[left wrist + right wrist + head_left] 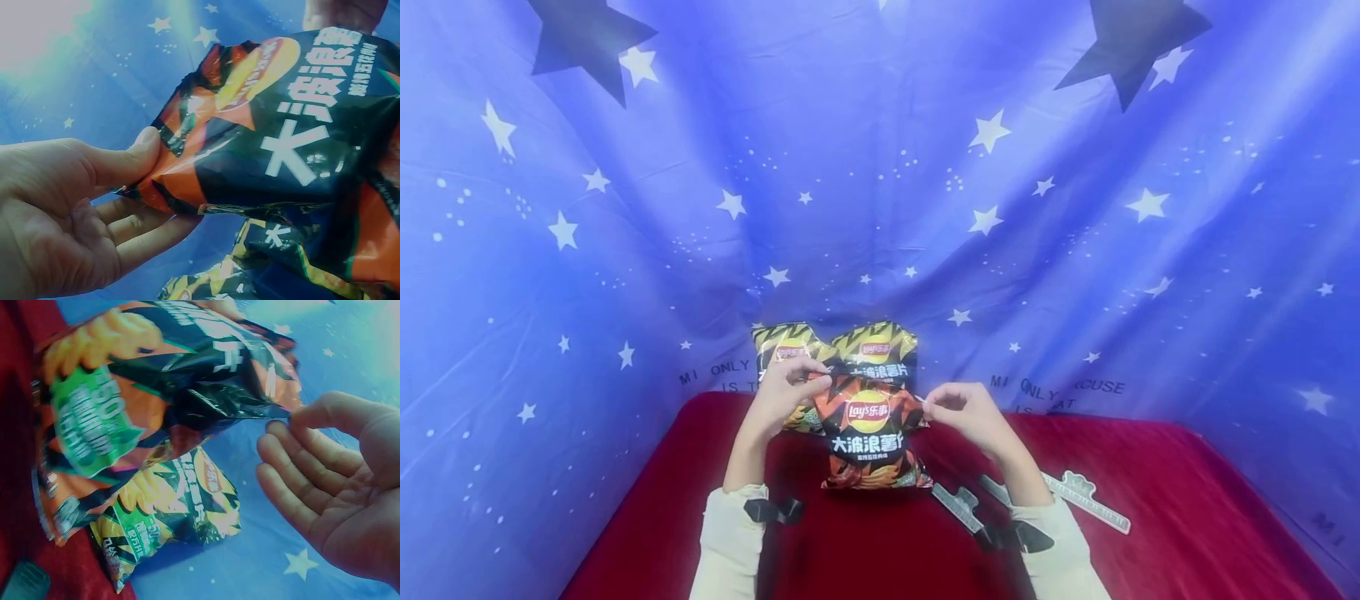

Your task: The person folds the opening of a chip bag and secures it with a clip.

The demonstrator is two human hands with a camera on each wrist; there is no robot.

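An orange and black bag of Lay's potato chips (868,437) stands upright in the middle, its front facing me. My left hand (786,396) pinches its upper left corner; in the left wrist view the thumb (147,147) lies on the front and the other fingers are behind. At the opposite upper corner, my right hand (966,412) pinches the edge between thumb and index finger, and its other fingers are loosely bent in the right wrist view. Two yellow and black chip bags, one at left (790,337) and one at right (880,342), stand behind, partly covered by the orange bag.
On the red tablecloth (1157,467), a pale sealing clip (957,508) lies in front of my right forearm. Another long clip (1090,500) lies to the right of that forearm, and part of one more shows beside the wrist. A blue star-patterned curtain (880,208) hangs behind the table.
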